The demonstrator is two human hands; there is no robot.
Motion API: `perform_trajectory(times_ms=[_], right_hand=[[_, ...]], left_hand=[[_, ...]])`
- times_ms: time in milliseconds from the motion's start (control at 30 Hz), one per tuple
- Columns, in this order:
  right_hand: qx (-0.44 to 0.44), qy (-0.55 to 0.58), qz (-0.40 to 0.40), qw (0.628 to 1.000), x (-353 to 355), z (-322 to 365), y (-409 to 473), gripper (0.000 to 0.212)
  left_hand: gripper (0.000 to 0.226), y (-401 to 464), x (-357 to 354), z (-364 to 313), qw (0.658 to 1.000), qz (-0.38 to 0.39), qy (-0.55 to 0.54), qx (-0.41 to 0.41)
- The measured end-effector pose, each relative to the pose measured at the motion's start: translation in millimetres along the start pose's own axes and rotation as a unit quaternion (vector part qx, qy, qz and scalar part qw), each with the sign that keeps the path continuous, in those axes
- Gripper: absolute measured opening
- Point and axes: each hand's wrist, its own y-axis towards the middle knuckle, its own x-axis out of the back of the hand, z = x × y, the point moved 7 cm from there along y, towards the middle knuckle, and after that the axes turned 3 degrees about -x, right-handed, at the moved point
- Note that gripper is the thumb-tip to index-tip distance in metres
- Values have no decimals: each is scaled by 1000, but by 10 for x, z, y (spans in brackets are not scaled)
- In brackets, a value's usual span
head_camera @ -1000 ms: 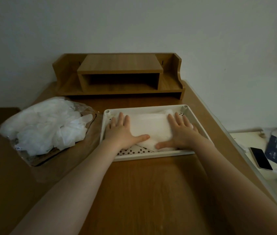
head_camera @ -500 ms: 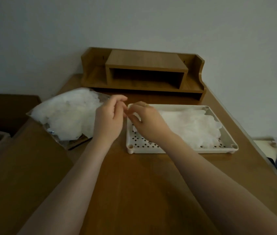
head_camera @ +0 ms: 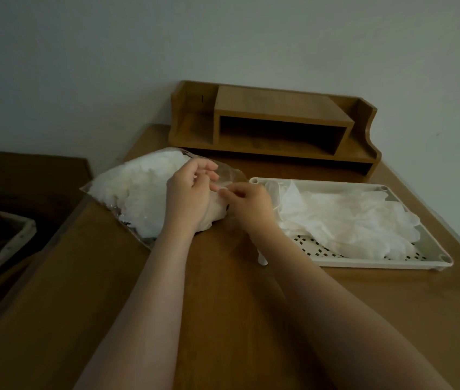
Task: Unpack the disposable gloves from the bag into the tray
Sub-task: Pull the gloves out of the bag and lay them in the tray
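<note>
- Two hands meet at the mouth of the clear bag (head_camera: 127, 192), which lies on the wooden worktop (head_camera: 223, 305) just left of the tray (head_camera: 434, 256).
- The left hand (head_camera: 188, 197) has its fingers curled at the bag's open end, resting over the white gloves inside; whether it pinches the film or a glove is hard to tell.
- The right hand (head_camera: 247, 201) has fingers curled with fingertips together on something thin and clear at the bag's mouth; what exactly it pinches cannot be made out.
- The bag is still bulging with gloves in the bag (head_camera: 138, 190), a crumpled white mass seen through the plastic.
- A layer of gloves in the tray (head_camera: 349, 218) lies flat, fingers pointing right, covering most of the perforated floor.
- The tray's near-left corner is hidden behind the right wrist.
- No brand, label or writing can be read anywhere; dark marks along the bag's near edge are too blurred to read.
- A wooden desk shelf (head_camera: 276, 122) stands at the back against the wall.
- At the left edge a dim, pale-rimmed box (head_camera: 1, 249) sits below the worktop, cut off by the frame, its contents unclear.
- The far right edge shows something small and blurred.
</note>
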Motion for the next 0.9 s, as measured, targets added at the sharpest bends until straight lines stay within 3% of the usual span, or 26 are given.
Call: perform_trajectory(times_ms=[133,200,400,600,700,767,900], right_hand=[[-59,141,-42,987,137,-138,-65,17],[-74,171,-35,982,148,-163,-63,16],[-60,227,-75,969,378,-55,-46,25],[-47,359,-82,929,523,12,-51,25],[-89,425,-90,897,577,-73,-28,24],[-127,473,-81,868,605,-120,-21,23],[-159,643,-68,746,661,-91,-29,22]], left_hand=[[17,-27,-143,89,988,133,72,22],[22,-65,-232,110,973,189,134,-3],[5,-35,-224,144,941,142,292,-96],[33,-72,-250,85,945,92,298,-100],[41,-108,-283,159,951,86,286,-74],[33,-113,-317,216,938,100,322,-73],[35,-81,-345,378,878,132,458,-30]])
